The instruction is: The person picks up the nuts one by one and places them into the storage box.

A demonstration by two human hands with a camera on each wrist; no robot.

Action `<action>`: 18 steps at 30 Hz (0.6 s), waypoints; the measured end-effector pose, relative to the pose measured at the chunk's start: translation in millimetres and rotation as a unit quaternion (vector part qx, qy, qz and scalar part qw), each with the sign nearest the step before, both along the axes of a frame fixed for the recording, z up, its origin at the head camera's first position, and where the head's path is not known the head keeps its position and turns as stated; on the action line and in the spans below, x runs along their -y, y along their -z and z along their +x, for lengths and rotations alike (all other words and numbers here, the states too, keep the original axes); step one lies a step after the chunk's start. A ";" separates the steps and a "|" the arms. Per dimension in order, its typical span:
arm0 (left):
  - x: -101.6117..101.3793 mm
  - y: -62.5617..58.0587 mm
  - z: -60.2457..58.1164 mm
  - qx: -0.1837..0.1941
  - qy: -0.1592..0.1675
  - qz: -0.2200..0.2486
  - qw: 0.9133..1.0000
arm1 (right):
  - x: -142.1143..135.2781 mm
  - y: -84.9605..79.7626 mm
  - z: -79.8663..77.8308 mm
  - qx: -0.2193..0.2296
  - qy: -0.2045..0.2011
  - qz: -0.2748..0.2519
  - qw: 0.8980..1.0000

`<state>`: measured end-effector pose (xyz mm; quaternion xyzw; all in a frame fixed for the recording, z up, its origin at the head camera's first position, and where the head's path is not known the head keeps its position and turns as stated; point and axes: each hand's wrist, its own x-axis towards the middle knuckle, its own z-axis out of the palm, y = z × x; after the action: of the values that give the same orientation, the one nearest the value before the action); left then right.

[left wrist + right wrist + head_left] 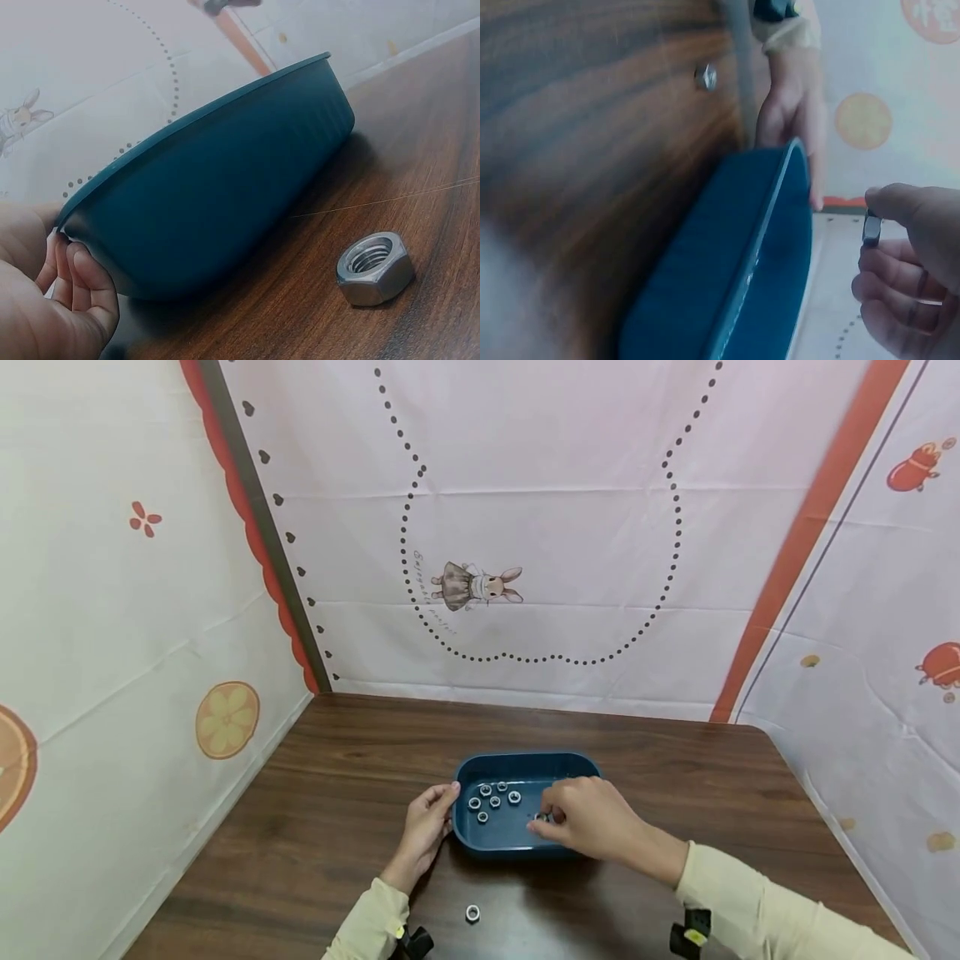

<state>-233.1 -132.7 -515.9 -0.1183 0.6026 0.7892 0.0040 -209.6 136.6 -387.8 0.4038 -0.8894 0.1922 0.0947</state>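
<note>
In the head view a blue rectangular tray (491, 841) sits on the table, with several metal hex nuts (495, 802) lying in its left half. My left hand (424, 828) grips the tray's left end, thumb on the rim and fingers curled under it, as the left wrist view shows. Over the tray's right half, my right hand (592, 818) pinches a hex nut (871, 229) between thumb and forefinger. The right wrist view has that nut above the tray's rim. Another nut (375, 268) lies on the table in front of the tray.
The brown wood-grain table (360, 743) is enclosed by printed white cloth (555, 543) at the back and both sides. Each wrist carries a black strapped device (690, 932) over a pale yellow sleeve.
</note>
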 end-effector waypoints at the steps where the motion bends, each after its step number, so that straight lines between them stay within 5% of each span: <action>1: 0.0 -0.2 -0.6 0.000 -0.001 -0.001 1.000 | 0.6 -1.2 -5.6 0.003 -0.012 0.003 1.000; 8: 3.8 0.4 -1.7 0.004 -0.002 0.000 1.000 | 10.8 -1.1 -43.6 0.062 -0.112 0.029 0.991; 18: -0.3 -0.3 -2.4 0.001 -0.003 0.001 1.000 | 19.8 11.3 -78.1 0.088 -0.151 0.048 0.983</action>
<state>-235.5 -132.5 -515.6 -0.1209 0.6012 0.7899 0.0022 -287.8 116.9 -399.1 0.5193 -0.8312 0.1959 -0.0332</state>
